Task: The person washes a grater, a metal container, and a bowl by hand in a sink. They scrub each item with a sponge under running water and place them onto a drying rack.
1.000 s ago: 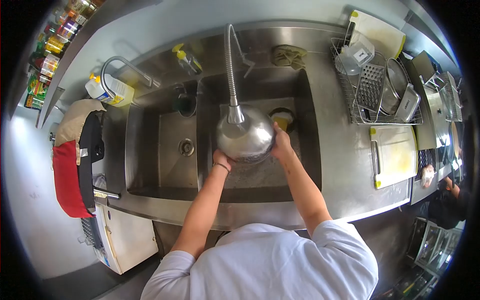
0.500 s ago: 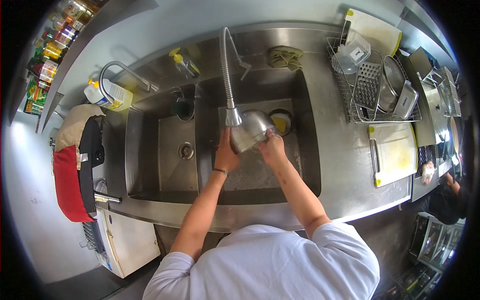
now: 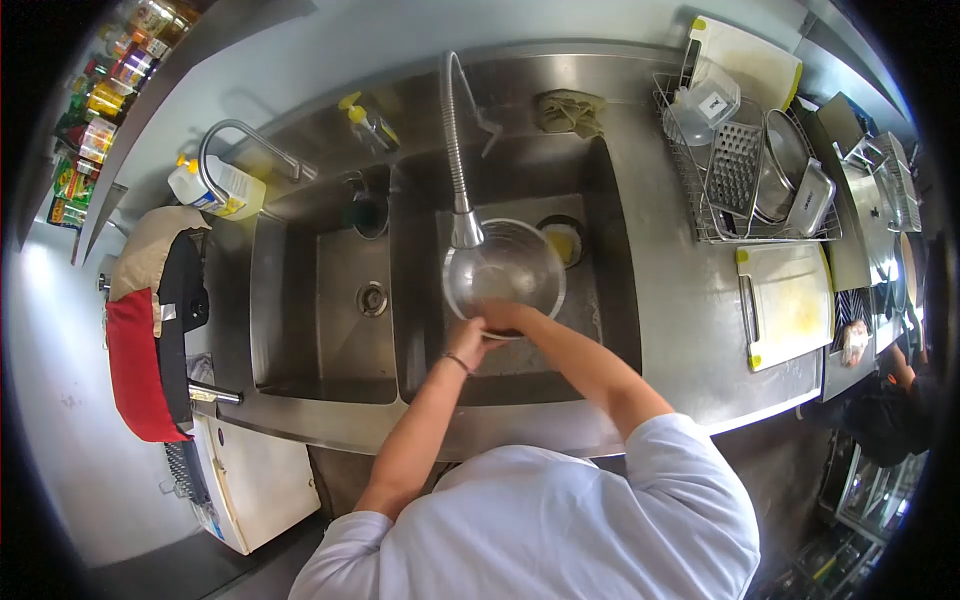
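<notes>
A round metal mixing bowl [image 3: 535, 265] is under the spray faucet head [image 3: 466, 232] in the right sink basin [image 3: 620, 350], its open side facing up toward me. My left hand [image 3: 470, 343] grips the bowl's near rim from below and the left. Over the near inner side of the bowl lies my right hand [image 3: 503, 316], smeared by motion, so its fingers are not clear. Behind the bowl to the right, a small round dish [image 3: 574, 229] with a yellow sponge [image 3: 565, 244] rests on the basin floor.
A left basin [image 3: 335, 300] has a drain and a dark cup [image 3: 368, 215]. Soap bottles [image 3: 368, 128] and a folded cloth [image 3: 570, 113] line the back. At right are a wire dish rack [image 3: 705, 225], a cutting board [image 3: 790, 305] and another person's gloved hand [image 3: 855, 342].
The bowl has turned from tilted with its outside showing to open side up. My right hand has moved from the bowl's right side to its near inside; my left hand has shifted nearer me.
</notes>
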The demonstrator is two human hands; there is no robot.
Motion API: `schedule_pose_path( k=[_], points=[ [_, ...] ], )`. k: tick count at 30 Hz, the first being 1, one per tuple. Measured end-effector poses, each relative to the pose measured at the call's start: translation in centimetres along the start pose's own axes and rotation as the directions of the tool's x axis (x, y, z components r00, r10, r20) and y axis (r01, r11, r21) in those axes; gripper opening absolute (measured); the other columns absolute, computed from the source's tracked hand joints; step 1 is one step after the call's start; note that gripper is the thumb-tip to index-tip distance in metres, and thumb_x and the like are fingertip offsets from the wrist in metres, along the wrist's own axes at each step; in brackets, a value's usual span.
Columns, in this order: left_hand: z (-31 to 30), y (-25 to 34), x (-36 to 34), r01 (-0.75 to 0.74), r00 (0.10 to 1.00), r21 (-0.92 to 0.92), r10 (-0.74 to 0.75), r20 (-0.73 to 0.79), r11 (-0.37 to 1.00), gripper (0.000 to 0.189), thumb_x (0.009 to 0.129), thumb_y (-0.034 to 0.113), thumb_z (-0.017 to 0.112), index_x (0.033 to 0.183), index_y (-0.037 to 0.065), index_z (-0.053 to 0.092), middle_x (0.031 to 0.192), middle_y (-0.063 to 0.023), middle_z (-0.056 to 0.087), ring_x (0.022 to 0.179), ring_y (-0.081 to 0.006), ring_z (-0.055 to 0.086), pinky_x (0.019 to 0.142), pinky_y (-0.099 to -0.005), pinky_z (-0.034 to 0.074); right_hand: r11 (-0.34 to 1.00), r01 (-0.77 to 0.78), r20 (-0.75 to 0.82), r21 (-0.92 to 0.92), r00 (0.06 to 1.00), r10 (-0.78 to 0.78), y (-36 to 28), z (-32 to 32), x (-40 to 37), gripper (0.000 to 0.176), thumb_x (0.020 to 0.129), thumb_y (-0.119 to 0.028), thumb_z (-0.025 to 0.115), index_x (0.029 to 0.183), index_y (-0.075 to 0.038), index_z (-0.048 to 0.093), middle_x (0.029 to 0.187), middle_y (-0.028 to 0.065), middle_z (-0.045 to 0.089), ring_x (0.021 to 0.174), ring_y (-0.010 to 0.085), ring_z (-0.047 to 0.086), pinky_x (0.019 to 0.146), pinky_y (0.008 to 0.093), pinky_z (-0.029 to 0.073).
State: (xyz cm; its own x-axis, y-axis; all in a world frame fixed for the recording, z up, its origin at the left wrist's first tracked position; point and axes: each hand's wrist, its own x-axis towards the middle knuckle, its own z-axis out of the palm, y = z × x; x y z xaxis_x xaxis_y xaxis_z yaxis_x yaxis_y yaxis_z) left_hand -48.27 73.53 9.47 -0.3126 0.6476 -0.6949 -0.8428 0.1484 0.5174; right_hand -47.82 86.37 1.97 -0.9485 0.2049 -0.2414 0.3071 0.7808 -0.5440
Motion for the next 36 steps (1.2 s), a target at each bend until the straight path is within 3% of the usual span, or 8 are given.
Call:
schedule_pose_path(
  k=[12, 16, 18, 20, 22, 30, 34, 36],
  points=[
    [-0.3, 0.7, -2.6, -0.200, 0.951, 0.131, 0.225, -0.213, 0.971, 0.064, 0.070, -0.008, 0.038, 0.130, 0.007, 0.023, 0.120, -0.0216, 0.041, 0.100, -0.0391, 0.056, 0.072, -0.0508, 0.057, 0.944, 0.208, 0.066, -0.257, 0.978, -0.197, 3.4, -1.2, -0.4, 0.034, 0.072, -0.033, 0.061, 0.087, -0.002, 0.066, 0.085, 0.0209, 0.065, 0.077, 0.0321, 0.065, 0.071, 0.0427, 0.052],
    [0.4, 0.2, -1.7, -0.114, 0.990, 0.131, 0.124, -0.069, 0.985, 0.060, 0.071, -0.006, 0.038, 0.128, 0.007, 0.023, 0.123, -0.0235, 0.038, 0.100, -0.0404, 0.056, 0.079, -0.0542, 0.053, 0.991, -0.130, 0.014, 0.019, 0.991, 0.130, -1.1, -3.0, -0.1, 0.049, 0.076, -0.035, 0.058, 0.114, -0.003, 0.056, 0.104, 0.0189, 0.062, 0.101, 0.0292, 0.060, 0.085, 0.0435, 0.047],
    [0.1, 1.1, -2.1, -0.080, 0.995, 0.119, 0.087, -0.054, 0.990, 0.046, 0.073, -0.004, 0.038, 0.119, -0.007, 0.037, 0.113, -0.0231, 0.050, 0.098, -0.0398, 0.057, 0.081, -0.0515, 0.054, 0.887, 0.434, -0.042, 0.156, 0.900, -0.433, 1.1, 3.2, -0.1, 0.044, 0.083, -0.038, 0.052, 0.108, -0.003, 0.059, 0.103, 0.0187, 0.062, 0.089, 0.0377, 0.060, 0.079, 0.0463, 0.049],
    [-1.0, 1.2, -2.0, -0.096, 0.993, 0.128, 0.103, -0.056, 0.987, 0.036, 0.075, -0.003, 0.037, 0.108, -0.015, 0.043, 0.108, -0.0258, 0.054, 0.100, -0.0393, 0.057, 0.082, -0.0502, 0.053, 0.900, 0.434, 0.171, 0.041, 0.885, -0.434, 5.3, 3.8, 1.5, 0.051, 0.081, -0.045, 0.053, 0.113, -0.005, 0.056, 0.105, 0.0200, 0.061, 0.093, 0.0382, 0.059, 0.085, 0.0462, 0.046],
    [-3.2, -1.3, -0.1, -0.016, 0.999, 0.019, 0.017, -0.047, 1.000, 0.052, 0.070, -0.009, 0.038, 0.122, -0.001, 0.036, 0.113, -0.0240, 0.049, 0.100, -0.0421, 0.056, 0.075, -0.0527, 0.056, 0.993, -0.033, 0.035, -0.117, 0.999, 0.037, 3.6, -3.5, 0.5, 0.055, 0.078, -0.047, 0.055, 0.116, -0.008, 0.056, 0.109, 0.0203, 0.060, 0.103, 0.0359, 0.056, 0.093, 0.0443, 0.041],
    [-1.5, 0.3, -2.0, 0.112, 0.991, -0.068, -0.106, 0.080, 0.991, 0.036, 0.076, -0.002, 0.036, 0.107, -0.020, 0.040, 0.116, -0.0327, 0.047, 0.106, -0.0422, 0.053, 0.088, -0.0494, 0.051, 0.901, 0.320, 0.291, -0.293, 0.927, -0.235, 3.9, -2.9, 1.3, 0.041, 0.077, -0.038, 0.057, 0.103, -0.006, 0.059, 0.095, 0.0171, 0.063, 0.092, 0.0360, 0.060, 0.081, 0.0463, 0.047],
    [-0.5, 0.8, -1.6, 0.024, 1.000, -0.010, -0.024, 0.010, 1.000, 0.038, 0.075, -0.001, 0.038, 0.108, -0.019, 0.040, 0.114, -0.0297, 0.049, 0.105, -0.0410, 0.053, 0.088, -0.0505, 0.050, 0.981, -0.114, -0.232, 0.154, 0.961, 0.148, -1.1, -4.8, -0.8, 0.038, 0.082, -0.038, 0.052, 0.109, -0.013, 0.060, 0.106, 0.0156, 0.062, 0.105, 0.0306, 0.056, 0.091, 0.0448, 0.041],
    [-0.8, 1.3, -1.8, -0.006, 1.000, 0.067, 0.007, -0.006, 0.998, 0.038, 0.074, -0.001, 0.038, 0.108, -0.019, 0.040, 0.114, -0.0285, 0.050, 0.105, -0.0402, 0.054, 0.088, -0.0509, 0.050, 0.994, 0.060, 0.155, 0.089, 0.985, -0.073, -1.7, -2.7, -2.0, 0.034, 0.080, -0.033, 0.055, 0.108, -0.014, 0.060, 0.106, 0.0134, 0.061, 0.107, 0.0276, 0.054, 0.095, 0.0432, 0.038]
  ],
)
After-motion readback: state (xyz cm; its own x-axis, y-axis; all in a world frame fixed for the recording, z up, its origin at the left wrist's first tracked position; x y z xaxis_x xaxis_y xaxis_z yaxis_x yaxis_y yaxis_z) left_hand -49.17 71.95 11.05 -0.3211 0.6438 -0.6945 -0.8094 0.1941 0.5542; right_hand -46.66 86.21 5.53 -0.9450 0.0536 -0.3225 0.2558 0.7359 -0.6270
